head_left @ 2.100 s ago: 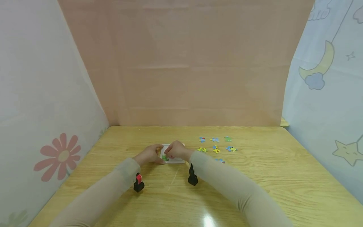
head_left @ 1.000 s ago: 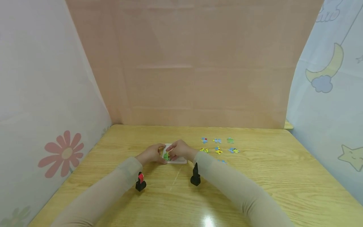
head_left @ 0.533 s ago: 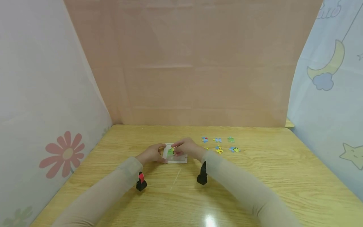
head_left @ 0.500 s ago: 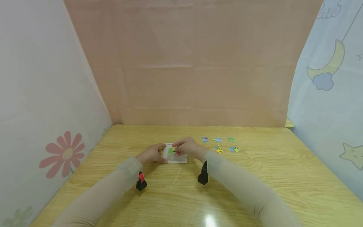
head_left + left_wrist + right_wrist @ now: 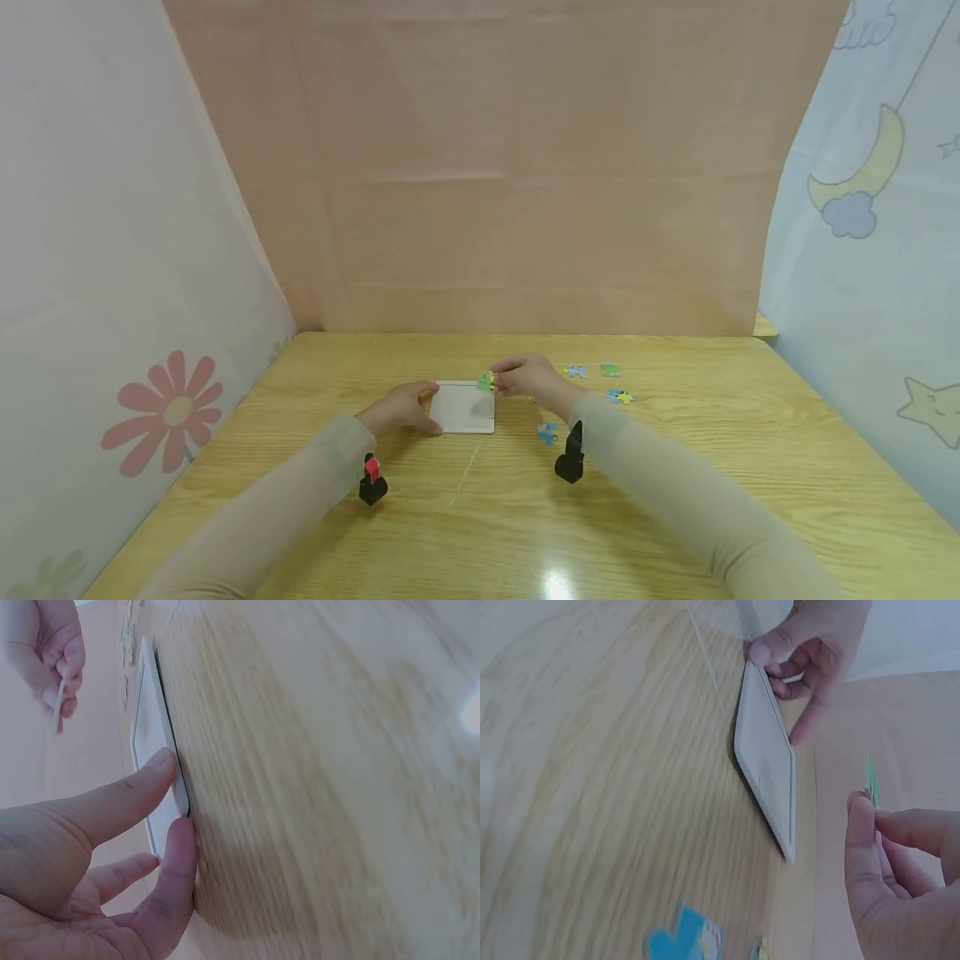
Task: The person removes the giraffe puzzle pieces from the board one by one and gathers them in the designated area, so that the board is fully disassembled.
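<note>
A white puzzle tray (image 5: 461,410) lies flat on the table in the head view, its inside bare. My left hand (image 5: 401,407) holds it by the left side; in the left wrist view the thumb (image 5: 142,791) presses on the rim and the other fingers are at the corner. Above the tray's far right corner, my right hand (image 5: 531,378) pinches a green and yellow puzzle piece (image 5: 486,382) between thumb and fingertips. The right wrist view shows that piece (image 5: 871,780) raised nearly edge-on, clear of the tray.
Several loose puzzle pieces lie right of the tray, among them a blue one (image 5: 547,432), a light-blue one (image 5: 576,371), a green one (image 5: 611,369) and a blue-yellow one (image 5: 619,397). The right forearm hides others. A cloth backdrop (image 5: 480,167) stands behind the table.
My right hand has lifted the green and yellow piece from over the tray and carried it right. The tray's inside shows fully now. My left hand stays on the tray's left side.
</note>
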Available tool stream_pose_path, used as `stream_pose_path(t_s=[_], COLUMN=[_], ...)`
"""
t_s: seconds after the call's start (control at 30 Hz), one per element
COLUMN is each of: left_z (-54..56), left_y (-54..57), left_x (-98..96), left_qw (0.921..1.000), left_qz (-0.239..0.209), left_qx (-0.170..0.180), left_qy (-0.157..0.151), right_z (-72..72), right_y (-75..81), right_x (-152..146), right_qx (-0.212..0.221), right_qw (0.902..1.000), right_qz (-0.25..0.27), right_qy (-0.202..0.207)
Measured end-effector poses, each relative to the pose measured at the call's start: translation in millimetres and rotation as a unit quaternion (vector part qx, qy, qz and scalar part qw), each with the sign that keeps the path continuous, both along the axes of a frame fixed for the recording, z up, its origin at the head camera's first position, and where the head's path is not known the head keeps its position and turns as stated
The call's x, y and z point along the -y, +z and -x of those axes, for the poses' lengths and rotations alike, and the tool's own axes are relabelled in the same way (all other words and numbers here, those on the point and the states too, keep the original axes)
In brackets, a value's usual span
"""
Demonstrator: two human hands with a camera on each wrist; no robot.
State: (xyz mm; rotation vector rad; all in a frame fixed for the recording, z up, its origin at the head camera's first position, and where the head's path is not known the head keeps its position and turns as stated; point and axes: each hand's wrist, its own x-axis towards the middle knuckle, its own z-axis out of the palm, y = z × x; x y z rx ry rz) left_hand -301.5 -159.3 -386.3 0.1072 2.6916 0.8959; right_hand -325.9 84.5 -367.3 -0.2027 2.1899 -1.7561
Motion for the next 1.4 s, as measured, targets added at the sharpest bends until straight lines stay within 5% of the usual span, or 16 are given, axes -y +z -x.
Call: stream_pose_path(t_s=[0.5, 0.73, 1.03, 1.4], left_z=[3.2, 1.8, 1.5, 2.7], left_y=[3.1, 3.4, 4.1, 2.5], left_x=[3.5, 4.1, 2.5, 2.5], left_qw=[0.9997, 0.9997, 0.9998, 0.9997], left_qz=[-0.012, -0.021, -0.013, -0.019], left_qx=[-0.004, 0.003, 0.001, 0.001], left_qy=[-0.023, -0.014, -0.013, -0.014], right_z=[0.6, -2.6, -19.9, -40.0], right_y=[19.8, 15.9, 11.6, 3.3], right_x=[-75.9, -102.3, -134.1, -171.5], right_qx=[-0.044, -0.035, -0.034, 0.018], right_qw=[0.9966, 0.9941, 0.9959, 0.9960], right_qz=[-0.070, -0.101, -0.084, -0.085], right_qy=[-0.001, -0.016, 0.001, -0.021])
